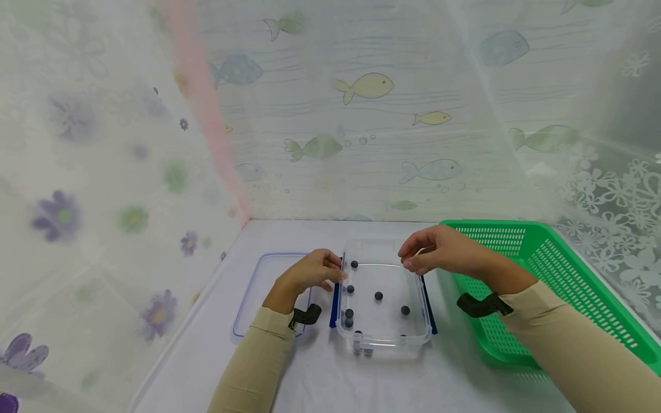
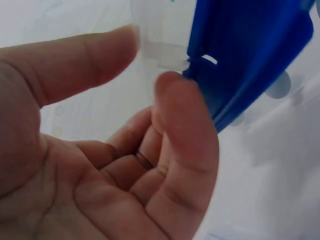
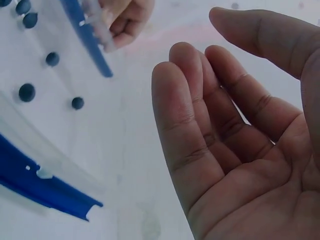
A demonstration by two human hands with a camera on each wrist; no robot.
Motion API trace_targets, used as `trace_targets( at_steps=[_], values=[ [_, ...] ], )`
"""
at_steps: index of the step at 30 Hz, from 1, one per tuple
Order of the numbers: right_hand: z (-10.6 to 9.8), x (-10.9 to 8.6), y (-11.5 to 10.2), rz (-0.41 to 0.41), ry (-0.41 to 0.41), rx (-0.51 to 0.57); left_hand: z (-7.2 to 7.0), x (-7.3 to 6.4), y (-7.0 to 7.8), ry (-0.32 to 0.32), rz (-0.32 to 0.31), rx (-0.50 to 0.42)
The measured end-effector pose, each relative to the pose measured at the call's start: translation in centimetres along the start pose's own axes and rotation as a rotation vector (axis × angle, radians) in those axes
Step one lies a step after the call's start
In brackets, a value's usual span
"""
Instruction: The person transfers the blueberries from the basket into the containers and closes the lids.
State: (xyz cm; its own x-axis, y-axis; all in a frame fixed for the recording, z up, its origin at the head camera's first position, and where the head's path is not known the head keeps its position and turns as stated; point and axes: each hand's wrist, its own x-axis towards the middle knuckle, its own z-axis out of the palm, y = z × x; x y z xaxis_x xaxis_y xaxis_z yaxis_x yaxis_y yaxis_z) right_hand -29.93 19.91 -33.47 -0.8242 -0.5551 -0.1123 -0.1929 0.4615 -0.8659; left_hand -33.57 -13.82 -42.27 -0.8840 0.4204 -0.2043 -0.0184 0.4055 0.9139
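Note:
A clear plastic box (image 1: 383, 342) with blue side latches stands on the white cloth, several small dark balls (image 1: 378, 296) spread inside it. At its left rim is my left hand (image 1: 313, 269), the thumb and bent fingers apart. In the left wrist view, the index fingertip lies close to the blue latch (image 2: 250, 55); whether it touches, I cannot tell. Over the far right corner hovers my right hand (image 1: 446, 252), fingers loosely bent. The right wrist view shows nothing in its palm, and the other blue latch (image 3: 45, 187) lies below left.
Left of the box, a clear lid with a blue rim (image 1: 248, 294) lies flat, partly behind the left forearm. A large green basket (image 1: 524, 261) stands at the right, under the right forearm. Printed curtains (image 1: 330, 115) enclose the table (image 1: 320, 378) at the back and sides.

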Motion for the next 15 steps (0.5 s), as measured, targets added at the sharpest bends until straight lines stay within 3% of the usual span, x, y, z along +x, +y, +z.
trace_targets(
  at_steps=[7, 15],
  values=[
    [1.7, -0.2, -1.6, -0.030, 0.014, -0.040, -0.5, -1.6, 0.4, 0.105, -0.089, 0.207],
    [4.7, 0.0, -4.1, -0.068, 0.043, -0.092, -3.1, -4.8, -0.4, 0.264, -0.118, 0.440]
  ],
)
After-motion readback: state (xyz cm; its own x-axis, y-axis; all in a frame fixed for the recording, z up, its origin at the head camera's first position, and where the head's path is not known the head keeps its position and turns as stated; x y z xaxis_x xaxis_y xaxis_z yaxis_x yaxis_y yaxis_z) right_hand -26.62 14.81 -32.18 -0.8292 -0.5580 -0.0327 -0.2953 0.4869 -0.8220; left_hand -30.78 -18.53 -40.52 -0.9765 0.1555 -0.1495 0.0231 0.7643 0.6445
